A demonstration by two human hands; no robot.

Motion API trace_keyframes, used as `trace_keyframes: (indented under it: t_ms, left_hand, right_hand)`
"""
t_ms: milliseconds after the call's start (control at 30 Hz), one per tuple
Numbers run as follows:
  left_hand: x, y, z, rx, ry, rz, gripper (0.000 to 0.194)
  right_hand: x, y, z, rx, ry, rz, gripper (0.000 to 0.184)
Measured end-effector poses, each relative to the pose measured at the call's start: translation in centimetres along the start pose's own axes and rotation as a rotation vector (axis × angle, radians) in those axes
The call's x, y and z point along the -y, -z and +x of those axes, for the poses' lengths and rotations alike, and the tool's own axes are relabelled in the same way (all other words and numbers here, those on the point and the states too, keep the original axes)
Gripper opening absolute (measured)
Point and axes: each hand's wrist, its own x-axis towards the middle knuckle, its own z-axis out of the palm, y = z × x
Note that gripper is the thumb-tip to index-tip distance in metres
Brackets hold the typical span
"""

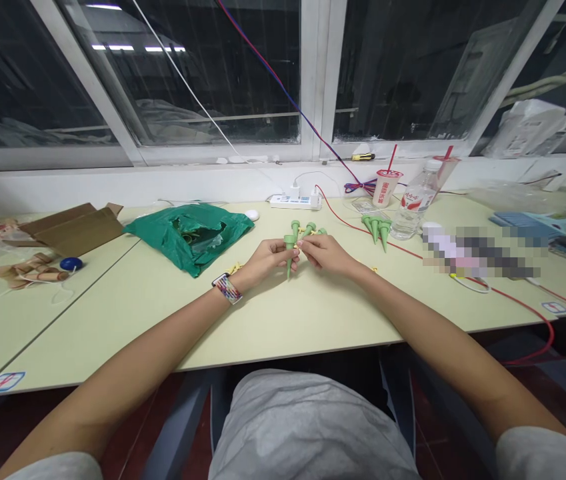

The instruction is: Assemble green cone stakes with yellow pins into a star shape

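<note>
Near the middle of the table, my left hand [275, 257] is closed around a green plant watering spike [289, 257], pointed end down. My right hand [327, 255] meets it from the other side, its fingers pinching a small yellow piece [297, 247] at the spike's side. Just behind the hands are more green spikes [307, 229], partly hidden by them. Several loose spikes [376, 228] lie together farther right. Small yellow pieces [235, 267] show beside my left wrist, and another yellow piece [375, 269] lies beyond my right forearm.
An opened green plastic bag [157, 230] lies to the left, beside a cardboard box [75, 229] and wooden parts [27, 272]. At the back are a power strip [295, 201], a drink cup [387, 189] and a water bottle [415, 203]. A red cable [413, 254] crosses the right side.
</note>
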Motion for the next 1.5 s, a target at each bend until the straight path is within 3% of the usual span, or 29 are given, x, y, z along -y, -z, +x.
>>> trace_keyframes:
  t_ms: [133, 233, 267, 333, 433, 567, 733, 933, 1100, 1200, 1500]
  left_hand:
    - [-0.3, -0.1, -0.1, -0.003, 0.015, 0.024, 0.027]
    - [-0.8, -0.1, -0.2, 0.029, 0.008, 0.141, 0.028]
    - [-1.0, 0.0, -0.3, 0.052, 0.007, 0.200, 0.028]
    - [-1.3, 0.1, -0.5, 0.109, 0.011, 0.299, 0.028]
    - [-1.4, 0.2, -0.7, 0.172, 0.021, 0.419, 0.023]
    - [-1.0, 0.4, -0.8, 0.201, 0.000, 0.601, 0.025]
    - [-0.7, 0.2, -0.8, 0.213, -0.103, 0.715, 0.026]
    - [0.5, 1.5, 0.0, -0.115, -0.329, 0.801, 0.021]
    - [1.3, 2.8, 0.5, -0.225, -0.327, 0.752, 0.016]
    - [1.4, 2.8, 0.6, -0.230, -0.321, 0.740, 0.016]
    - [1.5, 2.5, 0.6, -0.216, -0.310, 0.741, 0.015]
  right_hand:
    - [-0.2, 0.1, 0.0, -0.067, -0.020, -0.049, 0.046]
    - [-0.3, 0.6, -0.1, -0.196, 0.161, -0.205, 0.016]
    - [-0.2, 0.8, -0.2, -0.193, 0.235, -0.234, 0.014]
    - [-0.1, 1.1, -0.5, -0.117, 0.352, -0.270, 0.027]
    - [0.2, 1.1, -1.3, 0.003, 0.415, -0.344, 0.030]
    - [0.5, 0.7, -3.3, 0.072, 0.379, -0.390, 0.028]
    - [0.4, -0.4, -5.6, 0.033, 0.244, -0.480, 0.018]
    - [-0.5, -1.3, -5.8, -0.106, 0.073, -0.628, 0.018]
    - [-0.5, -1.1, -5.7, -0.153, 0.049, -0.648, 0.024]
    - [-0.7, -1.0, -5.8, -0.177, 0.071, -0.650, 0.028]
    - [-1.7, -0.7, -4.8, -0.195, -0.005, -0.670, 0.015]
